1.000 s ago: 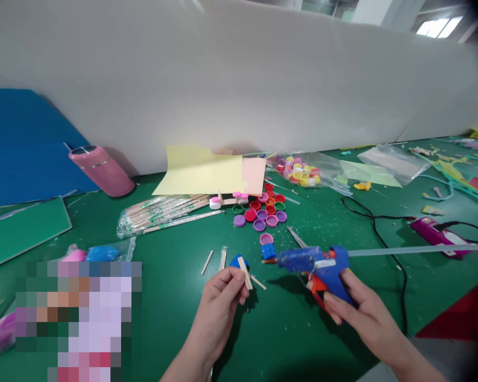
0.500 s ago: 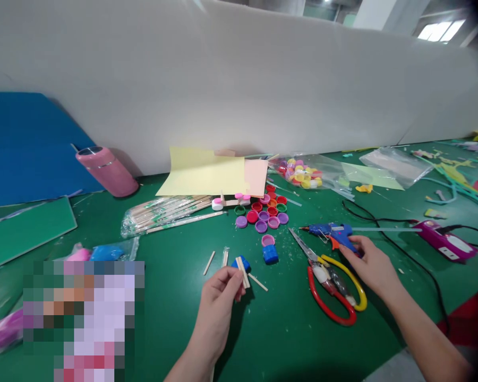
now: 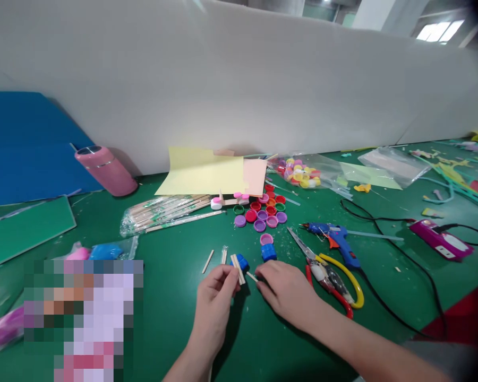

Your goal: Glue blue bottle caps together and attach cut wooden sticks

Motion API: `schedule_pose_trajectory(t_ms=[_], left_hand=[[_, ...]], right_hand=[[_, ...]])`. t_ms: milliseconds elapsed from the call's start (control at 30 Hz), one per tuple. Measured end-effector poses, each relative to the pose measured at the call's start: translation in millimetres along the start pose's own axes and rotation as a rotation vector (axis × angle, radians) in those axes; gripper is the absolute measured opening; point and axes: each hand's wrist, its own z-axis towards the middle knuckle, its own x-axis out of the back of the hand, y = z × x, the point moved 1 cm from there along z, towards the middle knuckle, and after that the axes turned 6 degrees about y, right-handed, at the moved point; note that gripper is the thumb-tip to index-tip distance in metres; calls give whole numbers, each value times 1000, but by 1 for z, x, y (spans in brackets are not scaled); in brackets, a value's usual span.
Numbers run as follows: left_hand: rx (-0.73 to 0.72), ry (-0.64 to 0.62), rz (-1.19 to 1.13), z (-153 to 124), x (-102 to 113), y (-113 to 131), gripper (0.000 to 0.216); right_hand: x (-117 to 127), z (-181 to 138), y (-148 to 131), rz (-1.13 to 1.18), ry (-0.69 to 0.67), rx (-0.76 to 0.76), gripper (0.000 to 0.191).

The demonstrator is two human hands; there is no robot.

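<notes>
My left hand (image 3: 217, 297) pinches a pair of short wooden sticks (image 3: 237, 269) between thumb and fingertips, held slightly above the green table. Close to its right, my right hand (image 3: 284, 289) is low over the tabletop, with thumb and fingers closed on the end of another short wooden stick (image 3: 252, 276). Just behind the held sticks lies a blue bottle cap (image 3: 242, 261), partly covered. More blue caps (image 3: 268, 252) and a pink cap (image 3: 266, 239) lie beyond my right fingers. Further loose sticks (image 3: 207, 261) lie left of the caps.
Scissors (image 3: 314, 262) with red and yellow handles lie beside my right forearm. A blue glue gun (image 3: 334, 236) rests behind them, its black cable trailing right. Colourful caps (image 3: 263, 215), bagged wooden sticks (image 3: 167, 212), yellow paper (image 3: 207, 172) and a pink bottle (image 3: 107, 171) stand farther back.
My right hand has let go of the glue gun, which now lies on the table, and has moved left to the loose stick. My left hand stays nearly still with its sticks.
</notes>
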Motion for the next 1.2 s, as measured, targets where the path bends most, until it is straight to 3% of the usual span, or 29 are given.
schedule_pose_trajectory(t_ms=[167,333,567,800,1200], left_hand=[[-11,-4,22,1,2,-2,18],[-21,5,43,1,2,0,19],[-12,-44,29,-1,1,0,20],[25,-128,79,-3,-2,4,23],[17,-221,159,-5,-4,11,24]], right_hand=[[0,17,-12,-82,-114,12,18],[4,19,-9,20,-166,-1,18],[15,19,14,520,-92,-131,6],[7,25,13,1060,-99,-271,21],[-2,24,19,1326,-171,-420,25]])
